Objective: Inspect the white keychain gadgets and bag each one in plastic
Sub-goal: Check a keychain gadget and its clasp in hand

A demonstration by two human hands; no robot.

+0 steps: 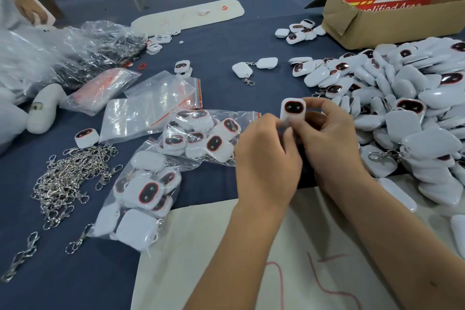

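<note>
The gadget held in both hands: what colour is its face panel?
Black with a red rim, on the white gadget; the head view, the only one, shows it.

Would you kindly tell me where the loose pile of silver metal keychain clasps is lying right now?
The pile of silver metal keychain clasps lies on the blue table cloth at the lower left, just left of the clear plastic bags filled with white gadgets.

Glossy white plastic gadget (293, 111), shiny metal clasps (68, 181), matt cloth table (214, 58).

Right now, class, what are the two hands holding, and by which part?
Both hands, left and right, pinch one white gadget by its lower end; its dark face stays exposed.
</note>
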